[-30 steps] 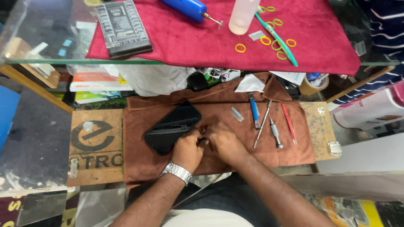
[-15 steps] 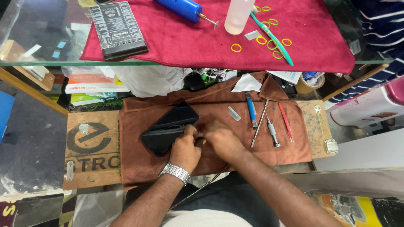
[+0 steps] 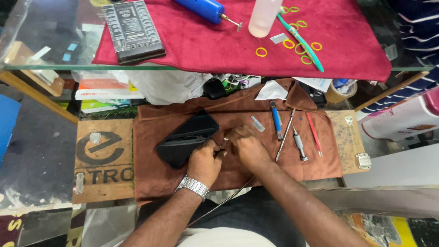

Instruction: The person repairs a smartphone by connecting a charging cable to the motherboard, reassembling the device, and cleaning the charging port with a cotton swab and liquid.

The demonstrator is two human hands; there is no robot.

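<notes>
Both hands meet over a brown cloth on the desk (image 3: pixel 347 137): the left hand (image 3: pixel 204 161) and right hand (image 3: pixel 245 146) pinch closed on something too small to identify beside a black smartphone (image 3: pixel 187 137), likely slick, stiff and fragile, best gripped along its edges.

Both my forearms reach forward and angle in toward each other. My left hand (image 3: pixel 204 161) is curled into a loose fist, knuckles up, a metal watch on its wrist. My right hand (image 3: pixel 245 146) is bent over, fingers tucked down, fingertips meeting the left's.
</notes>
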